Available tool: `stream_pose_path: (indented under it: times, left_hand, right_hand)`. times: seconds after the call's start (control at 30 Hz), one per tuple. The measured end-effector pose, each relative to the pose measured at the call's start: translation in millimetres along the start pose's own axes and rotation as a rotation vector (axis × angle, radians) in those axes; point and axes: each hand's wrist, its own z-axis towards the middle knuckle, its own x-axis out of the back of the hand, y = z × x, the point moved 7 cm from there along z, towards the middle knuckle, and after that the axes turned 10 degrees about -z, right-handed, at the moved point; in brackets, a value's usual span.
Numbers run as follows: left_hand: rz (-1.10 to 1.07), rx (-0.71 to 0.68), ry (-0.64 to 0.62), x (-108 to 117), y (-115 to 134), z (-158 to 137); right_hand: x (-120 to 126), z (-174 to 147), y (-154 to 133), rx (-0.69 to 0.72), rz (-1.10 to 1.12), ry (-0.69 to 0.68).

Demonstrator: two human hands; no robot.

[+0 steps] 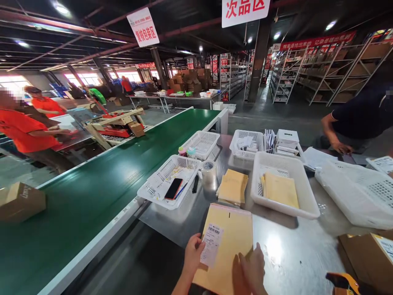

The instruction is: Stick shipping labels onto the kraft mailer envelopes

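A yellow mailing envelope (235,235) with a white barcode label (212,241) lies in front of me at the near edge of the metal table. My left hand (194,253) is closed on its left edge, thumb beside the label. At the envelope's right edge, my right hand (254,264) is closed too, its thumb over the paper and its fingers partly hidden. Just beyond the envelope is a small stack of yellow envelopes (232,185). A roll of clear tape (209,174) stands left of that stack.
A green conveyor belt (129,172) runs along the left, carrying a cardboard box (23,201). White baskets (303,207) stand across the table, one with a phone (173,188). An orange-handled tape dispenser (344,280) is at lower right. A co-worker's hand (341,147) is at far right.
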Motion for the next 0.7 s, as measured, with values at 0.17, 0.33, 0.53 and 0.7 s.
stream_pose_path:
  times: [0.17, 0.33, 0.53, 0.7]
  left_hand:
    - [-0.092, 0.06, -0.088, -9.2, 17.8, -36.8]
    - [-0.191, 0.073, -0.106, -16.0, 10.6, -56.4]
    - [-0.218, 0.137, -0.144, -12.2, -5.5, -65.0]
    - [-0.074, 0.062, -0.196, -3.5, -2.1, -61.7]
  right_hand:
    - [28.6, -32.0, -99.9, 0.379, 0.401, -0.397]
    - [36.9, -42.8, -122.1, 0.336, 0.219, -0.352]
    - [28.7, -52.5, -109.6, 0.276, 0.454, -0.422]
    - [27.6, -62.3, -114.4, 0.26, 0.534, -0.533]
